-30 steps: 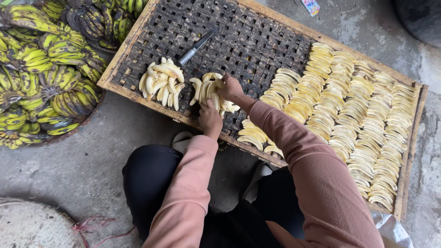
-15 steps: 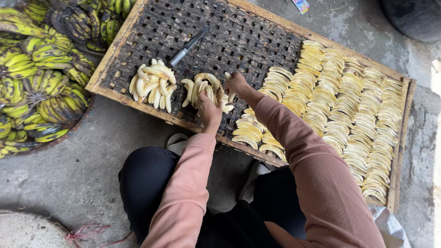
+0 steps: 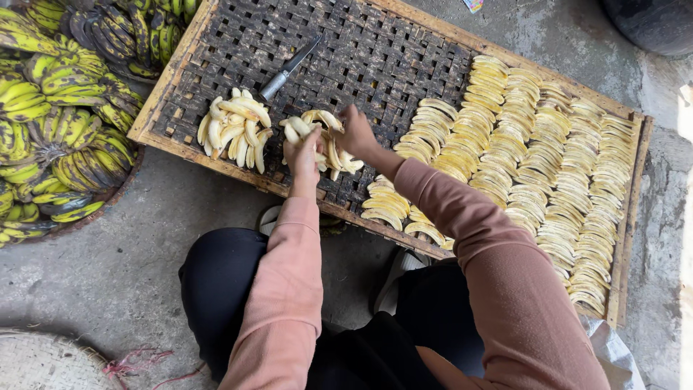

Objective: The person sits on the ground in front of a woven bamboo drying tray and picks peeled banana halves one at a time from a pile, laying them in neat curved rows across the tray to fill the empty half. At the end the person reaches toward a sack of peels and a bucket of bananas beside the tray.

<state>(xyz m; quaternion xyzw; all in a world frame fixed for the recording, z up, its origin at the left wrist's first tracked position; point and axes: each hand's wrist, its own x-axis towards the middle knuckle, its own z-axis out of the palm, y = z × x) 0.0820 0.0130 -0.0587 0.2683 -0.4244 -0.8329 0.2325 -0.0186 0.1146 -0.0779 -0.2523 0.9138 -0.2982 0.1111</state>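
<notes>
A wooden-framed woven tray [image 3: 375, 61] lies on the ground in front of me. Both my hands rest on a small heap of peeled bananas [image 3: 338, 155] near its front edge. My left hand [image 3: 303, 155] closes over the heap's left side. My right hand [image 3: 356, 131] grips its right side. A second heap of peeled bananas [image 3: 234, 128] lies just left of my hands. Flat banana slices [image 3: 520, 152] are laid in neat rows across the tray's right half. A knife [image 3: 289, 68] rests on the weave behind the heaps.
Bunches of green-yellow unpeeled bananas [image 3: 58, 108] fill a basket at the left. A woven mat's edge [image 3: 36, 361] shows at bottom left. A dark round container [image 3: 650, 22] stands at top right. The floor [image 3: 108, 274] is concrete.
My hands stay on the right-hand heap of peeled bananas. The camera has shifted a little, so the tray sits slightly differently in view.
</notes>
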